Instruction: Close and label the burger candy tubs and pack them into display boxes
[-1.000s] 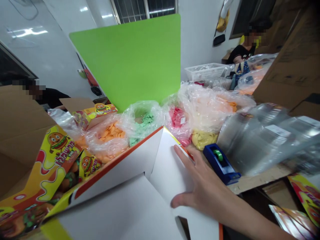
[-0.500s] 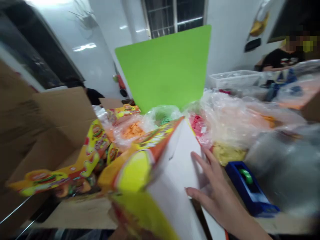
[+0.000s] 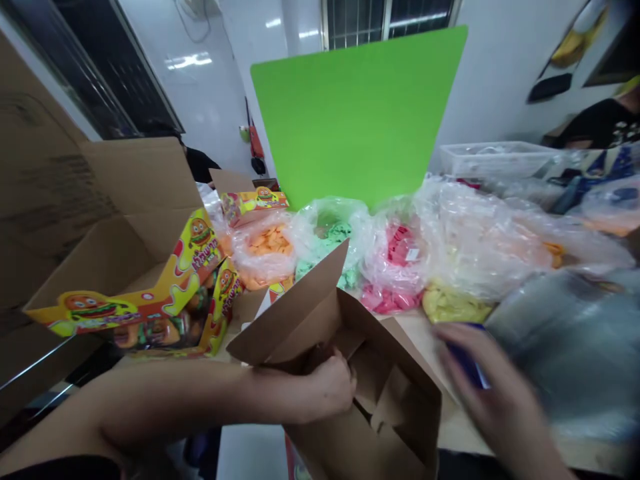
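Observation:
An open-topped cardboard box [image 3: 320,440], brown inside, is tilted close in front of me with its flaps raised. My left hand [image 3: 330,390] reaches over its near left edge, fingers curled inside against the cardboard; the fingertips are hidden. My right hand [image 3: 505,400] is apart from the box on the right, smeared by motion, so its fingers do not show clearly. Just behind it, partly covered by it, is the blue tape dispenser [image 3: 467,357].
A larger carton [image 3: 125,243] and a printed display box [image 3: 165,303] filled with burger-like wrapped pieces stand left. Bags of orange [image 3: 270,241], green [image 3: 337,233] and pink pieces [image 3: 400,245] line the table's back before a green board [image 3: 355,120]. A person [image 3: 600,123] sits far right.
The box has turned from its printed and white outside to show its brown open inside. My left hand has come into it. My right hand has left the box and moved right toward the tape dispenser.

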Tool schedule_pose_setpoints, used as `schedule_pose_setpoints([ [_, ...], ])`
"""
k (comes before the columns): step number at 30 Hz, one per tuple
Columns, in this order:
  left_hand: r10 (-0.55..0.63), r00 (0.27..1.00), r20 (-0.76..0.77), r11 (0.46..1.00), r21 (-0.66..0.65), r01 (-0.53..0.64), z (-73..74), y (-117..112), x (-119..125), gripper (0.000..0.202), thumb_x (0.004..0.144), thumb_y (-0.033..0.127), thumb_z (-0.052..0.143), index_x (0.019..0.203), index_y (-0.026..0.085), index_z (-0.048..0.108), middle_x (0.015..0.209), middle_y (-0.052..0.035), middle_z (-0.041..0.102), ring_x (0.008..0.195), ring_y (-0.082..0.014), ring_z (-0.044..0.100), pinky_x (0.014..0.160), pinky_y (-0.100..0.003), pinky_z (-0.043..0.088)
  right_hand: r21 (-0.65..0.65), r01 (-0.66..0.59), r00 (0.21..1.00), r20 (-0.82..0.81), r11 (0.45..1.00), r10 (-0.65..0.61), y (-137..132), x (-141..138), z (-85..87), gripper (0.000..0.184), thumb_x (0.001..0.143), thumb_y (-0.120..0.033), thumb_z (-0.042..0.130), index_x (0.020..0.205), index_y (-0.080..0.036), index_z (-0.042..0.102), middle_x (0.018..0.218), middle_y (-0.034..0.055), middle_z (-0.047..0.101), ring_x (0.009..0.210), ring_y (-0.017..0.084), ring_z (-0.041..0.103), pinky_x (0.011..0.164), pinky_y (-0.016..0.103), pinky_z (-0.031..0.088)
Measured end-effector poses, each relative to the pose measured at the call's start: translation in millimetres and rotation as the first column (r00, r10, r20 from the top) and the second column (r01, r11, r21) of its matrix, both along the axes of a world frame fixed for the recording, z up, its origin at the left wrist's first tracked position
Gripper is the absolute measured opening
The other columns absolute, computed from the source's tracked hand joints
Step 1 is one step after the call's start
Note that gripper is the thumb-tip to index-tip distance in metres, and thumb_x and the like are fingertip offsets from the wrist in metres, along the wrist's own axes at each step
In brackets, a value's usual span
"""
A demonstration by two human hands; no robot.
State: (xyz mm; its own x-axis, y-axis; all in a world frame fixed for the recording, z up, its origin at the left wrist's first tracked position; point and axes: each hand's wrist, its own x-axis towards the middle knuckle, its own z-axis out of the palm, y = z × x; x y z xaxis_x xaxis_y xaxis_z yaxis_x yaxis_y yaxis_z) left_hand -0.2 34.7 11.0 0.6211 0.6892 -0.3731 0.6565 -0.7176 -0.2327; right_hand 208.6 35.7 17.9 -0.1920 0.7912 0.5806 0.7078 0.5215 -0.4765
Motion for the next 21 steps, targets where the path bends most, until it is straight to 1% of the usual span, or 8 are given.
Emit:
schedule_pose_setpoints([
  [1, 0.007, 1.000, -0.013, 1.000, -0.026, -0.007, -8.5, 2.9, 0.8, 0.024, 0.075, 0.004, 0.059, 0.098, 0.004, 0.066, 0.089, -0.0205, 0.070, 0.089, -0.0340, 0.065, 0.072, -0.052, 0.049, -0.120, -0.140, 0.968, 0.193, 0.983, 0.161, -3.7, -15.2, -7.9, 0.025, 0.086, -0.025, 0.048, 0.107, -0.016, 0.059, 0.109, 0.0137, 0.063, 0.100, 0.023, 0.061, 0.085, 0.035, 0.050],
  [2, 0.015, 1.000, -0.018, 0.998, -0.053, -0.016, -14.5, 6.5, 0.6, 0.021, 0.077, 0.009, 0.060, 0.097, 0.006, 0.065, 0.091, -0.0165, 0.070, 0.089, -0.0302, 0.064, 0.074, -0.049, 0.050, -0.293, -0.173, 0.881, 0.382, 0.940, 0.280, -6.7, -31.9, -16.9, 0.027, 0.085, -0.022, 0.049, 0.109, -0.017, 0.060, 0.109, 0.0125, 0.064, 0.099, 0.021, 0.062, 0.083, 0.031, 0.051],
  [5, 0.063, 0.998, -0.001, 0.992, -0.111, -0.063, -17.5, 17.1, -7.6, 0.024, 0.082, 0.024, 0.060, 0.104, 0.012, 0.060, 0.096, -0.0078, 0.067, 0.088, -0.0203, 0.063, 0.075, -0.039, 0.051, -0.405, -0.111, 0.808, 0.494, 0.907, 0.319, -11.2, -75.1, -44.0, 0.049, 0.072, -0.017, 0.062, 0.119, -0.007, 0.055, 0.099, 0.0175, 0.068, 0.087, 0.025, 0.066, 0.073, 0.031, 0.055],
  [7, 0.115, 0.993, 0.030, 0.985, -0.133, -0.110, -11.1, 22.3, -19.3, 0.028, 0.085, 0.026, 0.055, 0.109, 0.011, 0.055, 0.094, -0.0073, 0.066, 0.082, -0.0183, 0.064, 0.071, -0.035, 0.051, -0.406, -0.061, 0.790, 0.539, 0.912, 0.293, -11.1, -88.9, -56.6, 0.045, 0.071, -0.012, 0.060, 0.116, -0.003, 0.057, 0.097, 0.0209, 0.068, 0.087, 0.029, 0.066, 0.071, 0.035, 0.055],
  [10, 0.165, 0.982, 0.097, 0.972, -0.186, -0.145, 0.4, 28.5, -39.8, 0.021, 0.087, 0.022, 0.049, 0.106, 0.014, 0.054, 0.089, -0.0059, 0.067, 0.077, -0.0162, 0.064, 0.064, -0.027, 0.049, -0.403, -0.051, 0.737, 0.602, 0.914, 0.307, -9.8, -90.2, -63.6, 0.029, 0.074, -0.001, 0.051, 0.100, -0.003, 0.064, 0.093, 0.0226, 0.068, 0.085, 0.029, 0.066, 0.069, 0.037, 0.054],
  [13, 0.174, 0.973, 0.151, 0.959, -0.252, -0.132, 3.8, 35.8, -52.8, 0.014, 0.087, 0.018, 0.046, 0.097, 0.018, 0.055, 0.088, -0.0032, 0.067, 0.076, -0.0139, 0.063, 0.061, -0.022, 0.046, -0.407, -0.072, 0.696, 0.634, 0.911, 0.338, -8.6, -84.0, -60.9, 0.034, 0.073, 0.004, 0.045, 0.103, 0.000, 0.061, 0.090, 0.0240, 0.067, 0.080, 0.029, 0.067, 0.063, 0.036, 0.054],
  [16, 0.176, 0.972, 0.157, 0.950, -0.286, -0.126, -3.5, 43.4, -52.7, 0.014, 0.088, 0.021, 0.047, 0.097, 0.016, 0.057, 0.086, -0.0032, 0.066, 0.074, -0.0144, 0.062, 0.062, -0.026, 0.048, -0.433, -0.101, 0.672, 0.634, 0.896, 0.383, -5.9, -80.5, -57.3, 0.031, 0.074, 0.006, 0.044, 0.097, -0.004, 0.062, 0.087, 0.0205, 0.068, 0.074, 0.027, 0.068, 0.059, 0.033, 0.054],
  [21, 0.150, 0.977, 0.154, 0.948, -0.304, -0.097, -16.3, 47.9, -45.4, 0.016, 0.086, 0.026, 0.055, 0.094, 0.013, 0.060, 0.089, -0.0045, 0.064, 0.081, -0.0164, 0.062, 0.073, -0.035, 0.050, -0.500, -0.142, 0.655, 0.600, 0.855, 0.460, -1.2, -76.7, -59.0, 0.029, 0.079, 0.002, 0.043, 0.096, -0.006, 0.065, 0.084, 0.0168, 0.070, 0.075, 0.025, 0.069, 0.061, 0.031, 0.053],
])
